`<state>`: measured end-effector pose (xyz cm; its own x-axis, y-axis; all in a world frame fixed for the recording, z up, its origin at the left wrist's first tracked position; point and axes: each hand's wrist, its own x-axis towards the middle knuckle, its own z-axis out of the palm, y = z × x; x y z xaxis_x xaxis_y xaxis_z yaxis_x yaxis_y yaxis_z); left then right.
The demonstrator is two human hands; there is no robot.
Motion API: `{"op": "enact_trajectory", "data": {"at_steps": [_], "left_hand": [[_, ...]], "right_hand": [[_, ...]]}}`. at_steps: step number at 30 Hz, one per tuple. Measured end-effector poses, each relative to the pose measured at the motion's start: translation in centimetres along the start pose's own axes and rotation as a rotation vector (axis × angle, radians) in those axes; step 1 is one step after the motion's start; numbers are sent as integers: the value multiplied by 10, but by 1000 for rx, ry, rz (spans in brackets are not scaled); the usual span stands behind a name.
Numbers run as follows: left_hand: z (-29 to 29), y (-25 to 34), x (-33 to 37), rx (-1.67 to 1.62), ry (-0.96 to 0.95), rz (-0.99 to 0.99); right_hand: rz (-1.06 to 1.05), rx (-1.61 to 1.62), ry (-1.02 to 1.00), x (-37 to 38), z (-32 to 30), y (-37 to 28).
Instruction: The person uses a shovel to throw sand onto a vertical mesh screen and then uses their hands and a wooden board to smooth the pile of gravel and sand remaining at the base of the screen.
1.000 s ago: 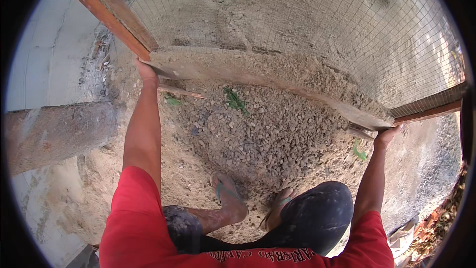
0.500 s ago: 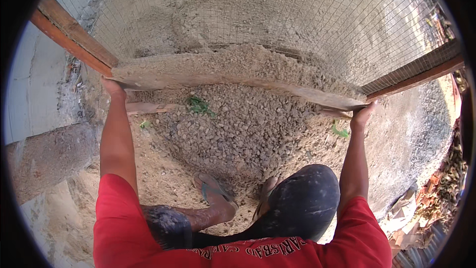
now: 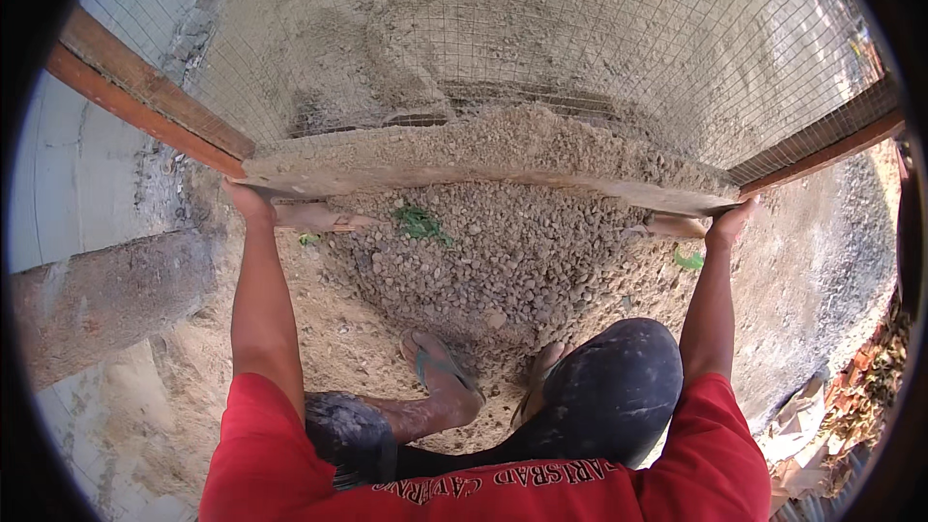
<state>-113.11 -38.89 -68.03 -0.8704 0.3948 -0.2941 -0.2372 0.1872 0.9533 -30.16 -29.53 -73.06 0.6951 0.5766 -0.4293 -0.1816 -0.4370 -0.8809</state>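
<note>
At the two near corners of a wood-framed wire screen (image 3: 464, 39), a person's hands take hold, one to a corner. The left hand (image 3: 249, 205) is bent around the left corner, and the right hand (image 3: 733, 222) around the right. Both look partly closed on the wood, but the fingers are mostly hidden, so how tight the hold is cannot be told. Such a wide spread probably shares the weight and keeps the frame level from side to side.

Along the near board (image 3: 387, 176) lies a bank of sand (image 3: 541, 140), which the board seems to keep from spilling toward the feet. Pieces of wood (image 3: 314, 217) show just under the board by each hand; whether they are fixed to it is unclear.

Between the arms, a heap of gravel (image 3: 474, 271) spreads from beneath the board almost to the sandals (image 3: 435, 365), with green leaves (image 3: 420, 223) on it. The feet stand apart at its near edge, likely for balance. Room is tighter on the left, where a thick beam (image 3: 116, 295) lies near the forearm; on the right, bare ground runs out to dry leaves (image 3: 860, 387).
</note>
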Motion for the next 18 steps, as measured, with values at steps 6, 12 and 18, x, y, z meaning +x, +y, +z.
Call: {"op": "enact_trajectory", "data": {"at_steps": [6,12,18], "left_hand": [[5,-1,36,-3,-11,-44],[21,-4,25,12,-44,-91],[-2,0,-4,0,-6,-94]], "right_hand": [[-97,22,-127,1,-23,17],[73,-12,-5,-5,-30,13],[-139,-15,-97,20,-15,9]]}}
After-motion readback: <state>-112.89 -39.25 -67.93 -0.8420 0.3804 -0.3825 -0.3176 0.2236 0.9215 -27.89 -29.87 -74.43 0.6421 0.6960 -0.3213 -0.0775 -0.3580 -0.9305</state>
